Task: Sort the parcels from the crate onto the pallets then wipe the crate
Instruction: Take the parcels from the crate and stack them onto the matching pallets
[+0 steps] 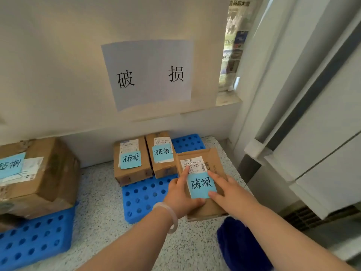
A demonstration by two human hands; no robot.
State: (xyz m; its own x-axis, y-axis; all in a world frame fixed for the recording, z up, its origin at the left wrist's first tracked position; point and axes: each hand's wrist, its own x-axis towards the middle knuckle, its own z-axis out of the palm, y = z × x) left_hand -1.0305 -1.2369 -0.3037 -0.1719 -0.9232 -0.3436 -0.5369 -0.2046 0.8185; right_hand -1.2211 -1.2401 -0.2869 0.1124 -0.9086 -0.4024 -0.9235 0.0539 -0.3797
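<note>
A brown cardboard parcel with a white shipping label and a blue handwritten note lies at the right edge of a blue perforated pallet. My left hand grips its left near side, index finger stretched onto the label and thumb on top by the note. On the parcel's right half rests my right hand, its fingers straight. Two similar parcels with blue notes, one beside the other, stand at the back of the same pallet. The crate is out of view.
A paper sign with two characters hangs on the wall above the pallet. To the left, a larger parcel sits on a second blue pallet. A dark blue object lies near my right forearm. White panels close the right side.
</note>
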